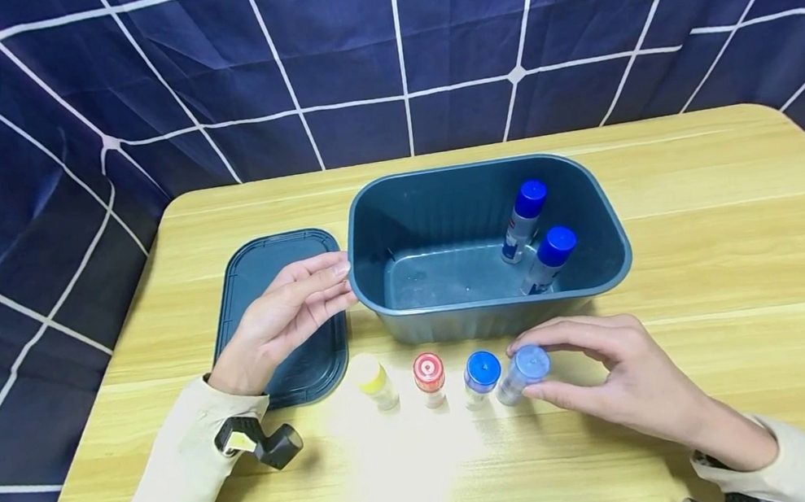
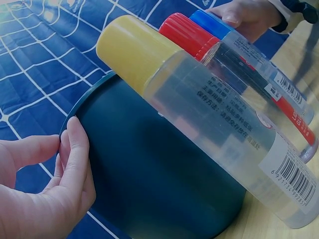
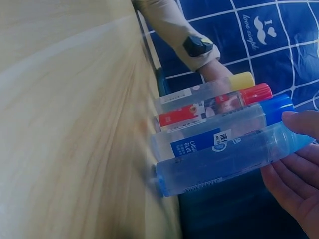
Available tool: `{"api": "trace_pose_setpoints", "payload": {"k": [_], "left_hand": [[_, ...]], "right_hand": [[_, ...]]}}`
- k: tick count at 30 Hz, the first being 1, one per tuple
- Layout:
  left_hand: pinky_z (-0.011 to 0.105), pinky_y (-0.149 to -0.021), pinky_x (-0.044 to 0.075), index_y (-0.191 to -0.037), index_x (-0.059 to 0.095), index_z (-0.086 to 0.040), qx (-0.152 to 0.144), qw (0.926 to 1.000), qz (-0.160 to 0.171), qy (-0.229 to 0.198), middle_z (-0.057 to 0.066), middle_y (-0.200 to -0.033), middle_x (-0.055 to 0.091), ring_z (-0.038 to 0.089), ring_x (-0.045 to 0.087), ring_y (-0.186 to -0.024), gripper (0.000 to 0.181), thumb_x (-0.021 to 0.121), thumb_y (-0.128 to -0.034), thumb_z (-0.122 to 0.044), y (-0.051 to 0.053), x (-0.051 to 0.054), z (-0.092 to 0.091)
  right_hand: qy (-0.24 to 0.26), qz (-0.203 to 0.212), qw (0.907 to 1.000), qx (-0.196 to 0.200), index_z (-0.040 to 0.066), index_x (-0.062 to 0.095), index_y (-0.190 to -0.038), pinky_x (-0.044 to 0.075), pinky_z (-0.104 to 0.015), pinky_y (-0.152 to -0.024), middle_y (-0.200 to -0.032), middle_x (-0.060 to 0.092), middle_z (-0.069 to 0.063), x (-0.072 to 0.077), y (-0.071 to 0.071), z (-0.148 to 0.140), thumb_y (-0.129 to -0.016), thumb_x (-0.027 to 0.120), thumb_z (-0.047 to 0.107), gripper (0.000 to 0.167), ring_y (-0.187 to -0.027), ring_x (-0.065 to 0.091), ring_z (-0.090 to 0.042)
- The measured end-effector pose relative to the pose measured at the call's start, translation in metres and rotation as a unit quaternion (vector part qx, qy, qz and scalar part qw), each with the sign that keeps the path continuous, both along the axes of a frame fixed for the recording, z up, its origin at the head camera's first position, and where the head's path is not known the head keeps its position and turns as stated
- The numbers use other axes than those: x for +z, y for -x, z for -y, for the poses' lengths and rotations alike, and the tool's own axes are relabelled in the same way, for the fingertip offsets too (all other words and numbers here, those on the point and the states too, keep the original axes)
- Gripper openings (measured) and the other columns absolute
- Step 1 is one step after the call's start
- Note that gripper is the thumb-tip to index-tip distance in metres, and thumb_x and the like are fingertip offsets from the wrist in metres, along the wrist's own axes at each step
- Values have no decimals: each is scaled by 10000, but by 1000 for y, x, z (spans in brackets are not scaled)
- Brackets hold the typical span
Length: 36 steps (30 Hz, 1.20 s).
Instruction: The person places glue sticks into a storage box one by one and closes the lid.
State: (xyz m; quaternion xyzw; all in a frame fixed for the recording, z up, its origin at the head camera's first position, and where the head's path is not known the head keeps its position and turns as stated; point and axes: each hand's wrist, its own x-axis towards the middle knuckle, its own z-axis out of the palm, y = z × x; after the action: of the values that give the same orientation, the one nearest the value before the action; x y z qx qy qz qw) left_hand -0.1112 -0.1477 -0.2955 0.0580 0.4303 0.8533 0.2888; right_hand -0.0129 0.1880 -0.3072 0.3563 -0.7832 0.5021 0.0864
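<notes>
My right hand (image 1: 617,371) pinches the pale-blue cap of a clear liquid glue bottle (image 3: 214,162), thumb on one side and fingers on the other. Beside it stand a dark-blue-capped glue bottle (image 1: 483,373), a red-capped one (image 1: 429,375) and a yellow-capped one (image 2: 209,114), in a row along the front of a dark teal bin (image 1: 469,322). At the bin's left end, my left hand (image 1: 287,308) touches the rim and outer wall with fairly straight fingers. Inside the bin, toward the right, two blue-capped bottles (image 1: 531,201) (image 1: 557,247) stand leaning slightly.
A dark teal lid (image 1: 312,367) lies flat left of the bin, partly beneath my left hand and forearm. All of this is on a light wooden table (image 1: 726,250). Dark-blue cloth (image 1: 454,41) with white lines hangs behind and to the sides.
</notes>
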Motion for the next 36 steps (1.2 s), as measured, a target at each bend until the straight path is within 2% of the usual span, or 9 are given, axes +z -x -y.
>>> {"api": "trace_pose_setpoints", "payload": {"k": [5,10,17,29,36], "left_hand": [[285,-839,556,-1083,621,29,-11,10000,-31,-35,128,-947,686,183,683,-868,142,571,-952,4,0,0,0],[287,-847,553,-1088,622,26,-6,10000,-26,-1,133,-962,686,189,682,-883,146,564,-956,4,0,0,-1],[290,-849,552,-1086,617,31,-18,10000,9,-1,132,-952,684,185,684,-871,144,569,-954,0,0,0,0],[289,-838,557,-1088,608,35,57,10000,32,29,135,-947,681,190,683,-866,142,549,-961,10,0,0,-1],[290,-845,555,-1075,618,27,53,10000,45,53,128,-933,677,181,679,-848,135,543,-964,11,0,1,-1]], "right_hand": [[-73,78,9999,-58,65,695,-1099,519,-189,-862,-1019,718,-49,5,-1,0,-617,851,-96,532,-952,667,-119],[229,-110,9996,87,13,687,-1087,517,-184,-864,-1010,715,-78,5,1,0,-611,841,-118,517,-948,664,-131],[391,-42,9991,175,-15,676,-1091,515,-180,-863,-992,714,-69,12,2,-1,-623,829,-132,507,-935,664,-129],[950,-176,9925,744,-111,639,-1098,502,-221,-916,-1062,693,-130,30,8,-1,-786,784,8,364,-994,650,-153],[1138,-227,9893,889,-159,613,-1106,499,-250,-934,-1084,675,-196,35,12,-6,-714,789,-116,432,-1013,645,-210]]}}
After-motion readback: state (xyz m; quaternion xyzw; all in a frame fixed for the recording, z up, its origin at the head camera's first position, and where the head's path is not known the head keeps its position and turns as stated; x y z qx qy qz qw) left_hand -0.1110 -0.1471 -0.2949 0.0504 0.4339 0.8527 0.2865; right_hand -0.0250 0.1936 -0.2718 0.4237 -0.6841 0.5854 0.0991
